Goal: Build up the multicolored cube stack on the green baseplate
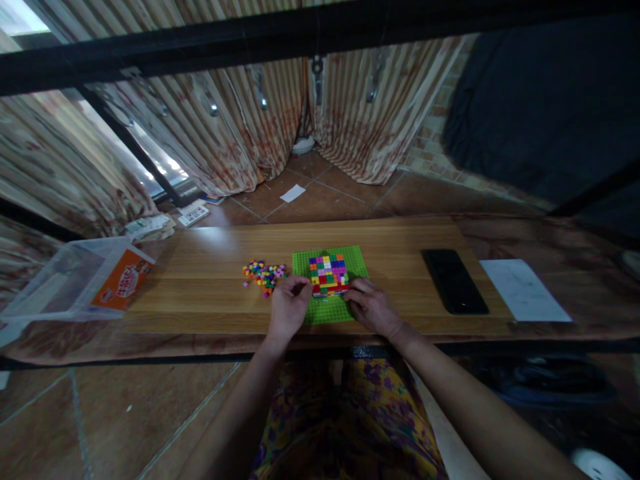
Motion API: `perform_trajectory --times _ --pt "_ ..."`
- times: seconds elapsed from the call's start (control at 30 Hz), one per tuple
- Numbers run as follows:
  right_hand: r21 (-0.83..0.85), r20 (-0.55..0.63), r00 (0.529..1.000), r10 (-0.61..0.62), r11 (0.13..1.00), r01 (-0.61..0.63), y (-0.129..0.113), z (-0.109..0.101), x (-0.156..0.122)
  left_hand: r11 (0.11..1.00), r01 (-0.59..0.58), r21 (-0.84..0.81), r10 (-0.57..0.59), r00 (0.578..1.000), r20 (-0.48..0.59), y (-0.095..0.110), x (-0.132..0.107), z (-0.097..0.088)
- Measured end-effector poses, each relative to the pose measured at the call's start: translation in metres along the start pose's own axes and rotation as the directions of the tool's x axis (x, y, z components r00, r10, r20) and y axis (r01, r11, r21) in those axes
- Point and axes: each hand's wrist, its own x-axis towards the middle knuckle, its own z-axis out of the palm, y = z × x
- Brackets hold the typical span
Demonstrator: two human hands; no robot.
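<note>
A block of multicoloured toy bricks [327,270] stands on a green studded baseplate [330,312] in the middle of the board. My left hand [291,303] is at the block's left side, thumb and fingertips pinched together; whatever lies between them is too small to make out. At the block's right front corner, my right hand [371,303] rests over the baseplate with its curled fingers against the bricks. Whether the right fingers grip the block or only steady it is hard to see. Left of the baseplate, close to my left hand, lies a loose pile of small coloured bricks [264,275].
The wooden board [200,280] carries a black phone [454,281] at its right. Beside it lies a white paper sheet [525,290]. At the left end stands a clear plastic bin [55,283] with an orange label. A dark metal bar [280,41] crosses above, before striped curtains.
</note>
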Motion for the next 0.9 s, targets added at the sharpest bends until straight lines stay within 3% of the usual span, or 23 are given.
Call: perform_trajectory --times 0.3,0.57,0.9 --pt "-0.018 0.008 1.000 -0.010 1.000 0.010 0.000 0.000 0.000 0.988 0.088 -0.124 -0.082 0.996 0.046 -0.015 0.004 -0.001" --pt "-0.002 -0.002 1.000 -0.001 1.000 0.001 0.001 0.001 -0.001 0.920 0.214 -0.328 -0.208 0.977 0.052 -0.001 -0.001 -0.008" --pt "0.001 -0.007 1.000 -0.002 1.000 0.002 0.001 0.001 -0.001 0.969 0.137 -0.204 -0.133 0.991 0.034 -0.009 0.001 -0.010"
